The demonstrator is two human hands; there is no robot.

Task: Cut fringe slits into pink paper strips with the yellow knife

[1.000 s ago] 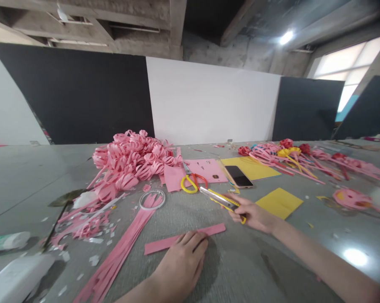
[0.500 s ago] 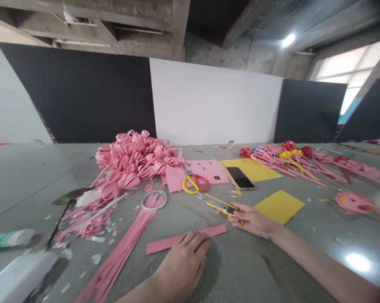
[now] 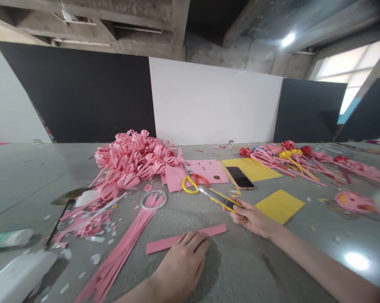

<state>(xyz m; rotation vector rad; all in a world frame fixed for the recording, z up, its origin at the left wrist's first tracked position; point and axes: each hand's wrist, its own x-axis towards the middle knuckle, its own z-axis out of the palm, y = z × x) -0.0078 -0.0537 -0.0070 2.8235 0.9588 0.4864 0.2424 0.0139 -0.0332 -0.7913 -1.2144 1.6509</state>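
My left hand (image 3: pixel 184 264) rests on a pink paper strip (image 3: pixel 162 245), its fingers curled and close together, pressing the strip against the grey tabletop. The fingertips are partly hidden. Both ends of the strip stick out past the hand. In my right hand (image 3: pixel 251 219) is a yellow and black utility knife (image 3: pixel 220 199), with fingers closed round its rear part. The knife's blade end points up and left, close to the handles of the scissors (image 3: pixel 194 182), which have one yellow and one orange-red loop.
A tape roll (image 3: pixel 153 199) lies over long pink strips (image 3: pixel 122 252). Behind are a heap of curled pink paper (image 3: pixel 136 158), pink sheets (image 3: pixel 175 177) and a phone (image 3: pixel 240 177). Yellow paper (image 3: pixel 281 206) lies right, paper flowers (image 3: pixel 289 155) farther back. A glue stick (image 3: pixel 11 239) and white case (image 3: pixel 19 275) lie left.
The utility knife has turned in my right hand and shifted slightly; its yellow edging shows differently. My left hand and the pink strip have stayed in place.
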